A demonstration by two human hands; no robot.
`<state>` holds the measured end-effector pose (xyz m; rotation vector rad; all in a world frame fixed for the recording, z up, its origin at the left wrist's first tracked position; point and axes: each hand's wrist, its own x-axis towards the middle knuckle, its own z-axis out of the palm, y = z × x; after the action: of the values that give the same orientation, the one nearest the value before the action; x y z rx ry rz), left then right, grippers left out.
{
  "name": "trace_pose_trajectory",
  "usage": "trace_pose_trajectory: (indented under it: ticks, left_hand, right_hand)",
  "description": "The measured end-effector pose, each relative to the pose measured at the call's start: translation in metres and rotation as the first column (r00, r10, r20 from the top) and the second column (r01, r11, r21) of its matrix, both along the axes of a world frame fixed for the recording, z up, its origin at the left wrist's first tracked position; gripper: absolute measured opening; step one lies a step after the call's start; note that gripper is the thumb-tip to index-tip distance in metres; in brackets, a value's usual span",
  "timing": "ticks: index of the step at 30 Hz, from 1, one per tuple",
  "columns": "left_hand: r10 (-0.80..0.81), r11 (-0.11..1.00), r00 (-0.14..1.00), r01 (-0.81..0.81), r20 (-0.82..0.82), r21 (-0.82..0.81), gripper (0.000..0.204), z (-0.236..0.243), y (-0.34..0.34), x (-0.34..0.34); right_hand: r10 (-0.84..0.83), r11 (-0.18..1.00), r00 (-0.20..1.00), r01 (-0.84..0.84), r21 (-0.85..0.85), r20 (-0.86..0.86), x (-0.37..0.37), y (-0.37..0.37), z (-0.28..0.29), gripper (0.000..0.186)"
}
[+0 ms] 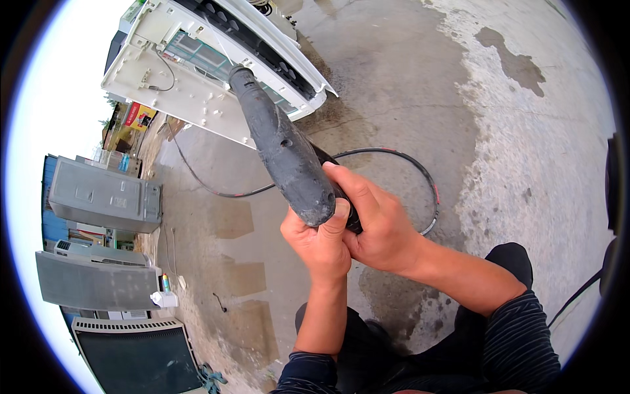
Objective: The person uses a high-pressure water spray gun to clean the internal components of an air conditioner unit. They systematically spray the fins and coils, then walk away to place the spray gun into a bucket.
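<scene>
Both my hands are closed around the handle of a dark grey pressure washer gun. My left hand wraps it from below and the left. My right hand grips from the right, its fingers partly hidden. The gun's muzzle points up and left at a white plastic air conditioner casing, tilted, with its inner side showing. A thin pale streak shows just past the muzzle, perhaps water. Greenish filter mesh lies within the casing. A black hose loops behind the gun and my right hand.
Wet concrete floor spreads around the casing. On the left stand a grey cabinet-like appliance, another grey appliance and a dark-screened box. A small white object sits beside them. My dark-trousered legs are below.
</scene>
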<state>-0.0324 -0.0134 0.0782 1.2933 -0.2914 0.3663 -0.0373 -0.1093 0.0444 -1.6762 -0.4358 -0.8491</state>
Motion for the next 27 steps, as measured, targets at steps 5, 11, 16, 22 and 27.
trace_pose_trajectory:
  ticks: [5, 11, 16, 22, 27]
  left_hand:
    - [-0.057, 0.996, 0.998, 0.056, 0.014, 0.069, 0.054, -0.0082, 0.0049, 0.0002]
    - [-0.054, 0.998, 0.998, 0.054, 0.034, -0.013, 0.052, -0.0070, 0.0036, 0.0018]
    - [-0.063, 0.998, 0.998, 0.063, 0.018, 0.001, 0.054, -0.0083, 0.0082, 0.0014]
    - [-0.059, 0.998, 0.998, 0.059, 0.020, -0.014, 0.053, -0.0093, 0.0057, 0.0015]
    - [-0.067, 0.997, 0.998, 0.068, 0.009, -0.021, 0.053, -0.0058, 0.0048, -0.0008]
  right_hand:
    - [0.021, 1.000, 1.000, -0.020, 0.018, -0.019, -0.0011, -0.0005, -0.0043, 0.075]
    - [0.063, 0.997, 0.992, -0.068, -0.040, -0.112, -0.0059, -0.0018, -0.0018, 0.079]
    - [0.070, 0.996, 0.992, -0.075, -0.040, -0.109, -0.0067, -0.0019, -0.0001, 0.079]
    - [0.064, 0.997, 0.991, -0.070, -0.043, -0.120, -0.0076, -0.0025, -0.0004, 0.078]
    - [0.066, 0.997, 0.989, -0.072, -0.042, -0.129, -0.0080, -0.0027, 0.0019, 0.076]
